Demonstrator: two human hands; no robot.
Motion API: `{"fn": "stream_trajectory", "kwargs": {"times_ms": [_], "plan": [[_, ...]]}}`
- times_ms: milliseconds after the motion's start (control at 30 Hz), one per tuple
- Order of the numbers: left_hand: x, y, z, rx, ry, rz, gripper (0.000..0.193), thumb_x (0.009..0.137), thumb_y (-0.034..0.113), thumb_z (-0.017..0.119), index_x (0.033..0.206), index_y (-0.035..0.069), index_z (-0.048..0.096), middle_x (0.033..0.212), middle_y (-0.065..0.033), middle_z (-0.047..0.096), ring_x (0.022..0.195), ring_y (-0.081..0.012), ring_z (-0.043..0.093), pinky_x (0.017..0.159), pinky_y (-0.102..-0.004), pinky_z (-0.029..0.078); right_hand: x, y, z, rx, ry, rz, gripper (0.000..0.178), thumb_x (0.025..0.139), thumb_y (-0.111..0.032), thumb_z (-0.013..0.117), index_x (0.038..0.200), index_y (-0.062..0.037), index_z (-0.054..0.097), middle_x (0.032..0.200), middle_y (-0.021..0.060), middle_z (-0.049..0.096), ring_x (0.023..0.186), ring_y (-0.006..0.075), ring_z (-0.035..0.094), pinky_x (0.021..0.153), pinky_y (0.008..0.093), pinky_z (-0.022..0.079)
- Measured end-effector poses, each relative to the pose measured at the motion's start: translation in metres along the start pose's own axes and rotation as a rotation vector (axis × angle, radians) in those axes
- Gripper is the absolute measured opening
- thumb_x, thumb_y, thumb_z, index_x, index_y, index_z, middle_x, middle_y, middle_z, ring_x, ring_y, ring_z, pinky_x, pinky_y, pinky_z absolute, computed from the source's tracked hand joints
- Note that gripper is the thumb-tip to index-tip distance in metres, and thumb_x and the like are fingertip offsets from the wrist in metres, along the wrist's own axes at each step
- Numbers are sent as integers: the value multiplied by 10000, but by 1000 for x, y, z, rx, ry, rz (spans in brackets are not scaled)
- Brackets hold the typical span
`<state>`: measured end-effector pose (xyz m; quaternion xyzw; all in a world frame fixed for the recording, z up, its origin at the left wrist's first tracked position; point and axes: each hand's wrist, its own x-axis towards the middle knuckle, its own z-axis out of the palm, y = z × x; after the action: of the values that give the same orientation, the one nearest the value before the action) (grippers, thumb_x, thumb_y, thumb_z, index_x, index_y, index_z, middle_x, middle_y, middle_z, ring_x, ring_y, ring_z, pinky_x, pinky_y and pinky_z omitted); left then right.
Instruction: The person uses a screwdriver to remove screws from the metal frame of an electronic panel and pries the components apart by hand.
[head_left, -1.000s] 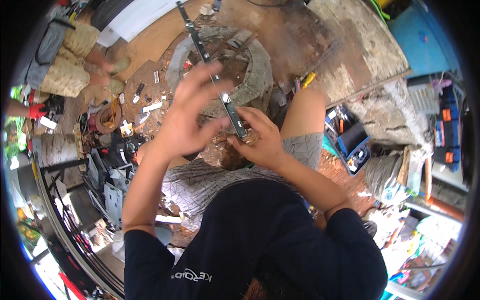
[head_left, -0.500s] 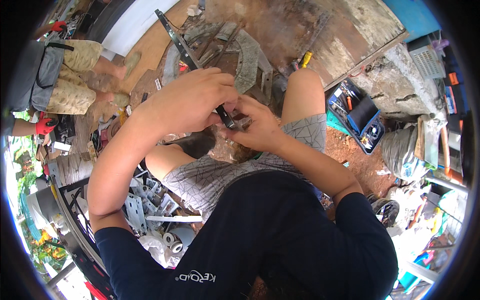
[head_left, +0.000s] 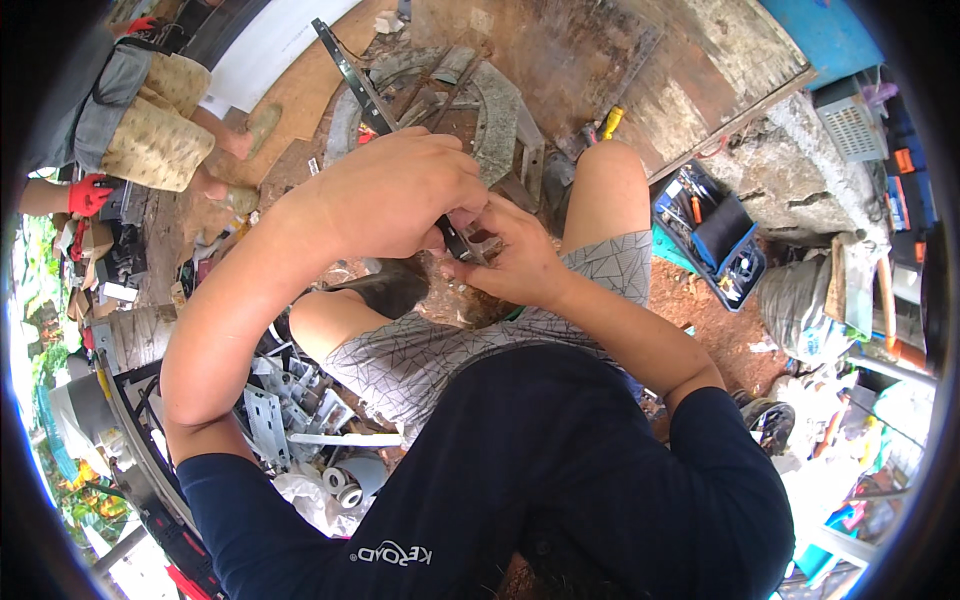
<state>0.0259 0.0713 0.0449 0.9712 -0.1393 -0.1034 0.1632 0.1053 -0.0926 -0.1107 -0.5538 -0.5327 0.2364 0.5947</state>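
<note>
My left hand [head_left: 395, 195] is curled over a long dark metal strip [head_left: 352, 75] that slants from the upper left toward my lap. At the strip's lower end my right hand [head_left: 510, 260] pinches it, fingertips pressed against the left hand. Both hands hover above my knees; I sit in grey patterned shorts [head_left: 420, 350]. The strip's lower end is mostly hidden by my fingers.
A curved metal frame [head_left: 495, 110] lies on the dirt ahead, with a yellow-handled tool [head_left: 608, 122] beside it. An open blue toolbox [head_left: 712, 235] sits to the right. Metal brackets [head_left: 270, 420] are piled at the lower left. Another person [head_left: 150, 120] with a red glove squats at the upper left.
My left hand has closed down over the strip, and both hands have drawn together. The view has tilted, so the strip and frame now sit higher in the picture.
</note>
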Motion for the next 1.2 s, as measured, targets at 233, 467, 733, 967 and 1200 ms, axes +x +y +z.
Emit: {"fn": "stream_trajectory", "kwargs": {"times_ms": [233, 467, 733, 967, 1200], "plan": [[2, -3, 1, 7, -55, 28, 261, 599, 34, 772, 788, 107, 609, 840, -10, 621, 934, -250, 594, 890, -388, 435, 1, -3, -3, -3, -46, 18, 485, 733, -151, 857, 1165, -62, 655, 1113, 135, 662, 998, 310, 674, 856, 396, 572], [4, -7, 3, 30, -113, 31, 240, 632, 29, 746, 808, 103, 600, 853, -23, 619, 945, -253, 597, 897, -386, 427, 1, 0, -5, 33, -37, 42, 455, 765, -148, 847, 1165, -38, 659, 1119, 125, 667, 968, 256, 698, 833, 361, 602], [4, -7, 14, 165, 82, 100, 276, 657, 63, 747, 879, 97, 588, 908, -55, 575, 953, -266, 579, 900, -392, 422, -3, 2, -8, 38, 27, 6, 411, 795, -130, 829, 1173, -40, 694, 1144, 143, 689, 960, 283, 710, 830, 369, 577], [3, -8, 19, 213, 73, 67, 337, 652, 115, 801, 939, 111, 624, 965, -28, 606, 996, -226, 605, 920, -365, 419, -4, 3, -11, -10, 33, -3, 422, 803, -137, 825, 1193, -46, 690, 1152, 149, 686, 951, 294, 702, 830, 369, 574], [9, 10, 18, 223, 115, -31, 344, 623, 53, 740, 933, 78, 595, 980, -86, 573, 1005, -323, 543, 940, -440, 407, -14, -2, -31, -164, -15, 14, 540, 848, -348, 786, 1288, -60, 662, 1382, 193, 595, 1241, 352, 608, 1053, 431, 492]]}}
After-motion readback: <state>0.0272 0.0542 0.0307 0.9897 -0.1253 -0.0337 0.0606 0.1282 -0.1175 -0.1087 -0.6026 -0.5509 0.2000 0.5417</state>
